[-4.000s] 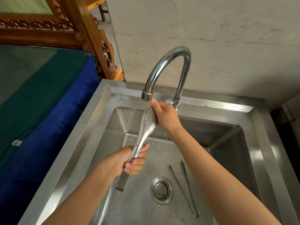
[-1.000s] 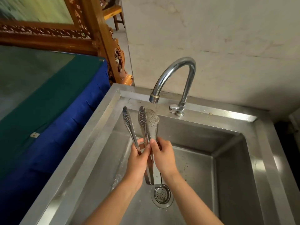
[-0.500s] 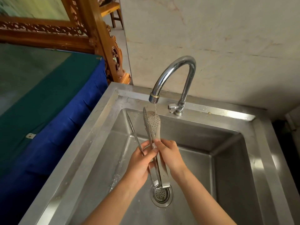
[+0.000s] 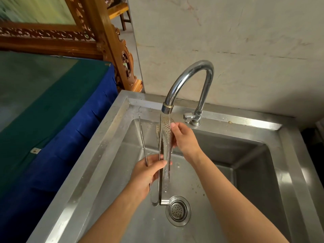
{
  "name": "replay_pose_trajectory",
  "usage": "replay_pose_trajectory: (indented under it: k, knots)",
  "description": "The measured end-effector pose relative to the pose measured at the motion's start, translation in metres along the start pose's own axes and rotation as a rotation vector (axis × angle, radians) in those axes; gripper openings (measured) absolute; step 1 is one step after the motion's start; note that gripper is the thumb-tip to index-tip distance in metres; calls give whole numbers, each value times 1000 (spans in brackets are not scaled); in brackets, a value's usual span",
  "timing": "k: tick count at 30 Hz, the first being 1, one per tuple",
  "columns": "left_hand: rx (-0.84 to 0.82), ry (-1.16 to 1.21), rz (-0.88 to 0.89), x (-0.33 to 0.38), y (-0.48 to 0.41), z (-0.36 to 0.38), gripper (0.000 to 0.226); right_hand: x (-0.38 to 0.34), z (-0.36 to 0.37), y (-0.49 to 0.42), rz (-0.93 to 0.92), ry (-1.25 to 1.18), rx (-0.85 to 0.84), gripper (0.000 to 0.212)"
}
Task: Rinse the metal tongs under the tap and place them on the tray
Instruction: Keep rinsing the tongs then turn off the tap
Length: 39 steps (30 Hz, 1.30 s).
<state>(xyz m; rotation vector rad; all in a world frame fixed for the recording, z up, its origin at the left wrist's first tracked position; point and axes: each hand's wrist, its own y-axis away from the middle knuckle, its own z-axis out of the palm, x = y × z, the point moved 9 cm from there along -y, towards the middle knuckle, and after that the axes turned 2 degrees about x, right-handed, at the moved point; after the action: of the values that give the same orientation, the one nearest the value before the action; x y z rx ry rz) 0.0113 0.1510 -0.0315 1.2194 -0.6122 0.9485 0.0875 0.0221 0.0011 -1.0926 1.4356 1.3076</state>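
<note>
Your view takes in a steel sink (image 4: 219,120) set against a pale wall (image 4: 228,41), with a table under a green and blue cloth (image 4: 52,111) to its left and a carved wooden frame (image 4: 108,50) behind that. The curved tap (image 4: 191,79) rises from the back rim of the sink, and a thin stream of water falls from its spout. Over the basin you hold the metal tongs (image 4: 165,155) upright, hinge end low, just above and left of the drain (image 4: 178,210), perforated ends up under the spout. Two pairs seem to be bunched together there, though I cannot tell for sure: one thin arm (image 4: 142,141) stands apart to the left. Your left hand (image 4: 149,174) is closed around the middle of the tongs, thumb across the front. Your right hand (image 4: 185,139) is partly open, its fingers lying along the perforated end, thumb tip near the top, right where the water lands.
</note>
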Motion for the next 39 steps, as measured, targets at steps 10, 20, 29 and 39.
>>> replay_pose_trajectory:
  k: [10, 20, 29, 39]
  knots:
    - [-58, 38, 76, 31, -15, 11, 22, -3, 16, -3, 37, -80, -126, 40]
    - [114, -142, 92, 32, -24, -6, 18, -11, -13, -18, -23, 39, 100, 23]
    - [346, -697, 282, 27, -14, -40, 18, -32, -11, -9, -169, 91, 39, 39]
    - [496, -856, 406, 34, 1, -57, 24, -6, 6, -5, -130, 215, -38, 31]
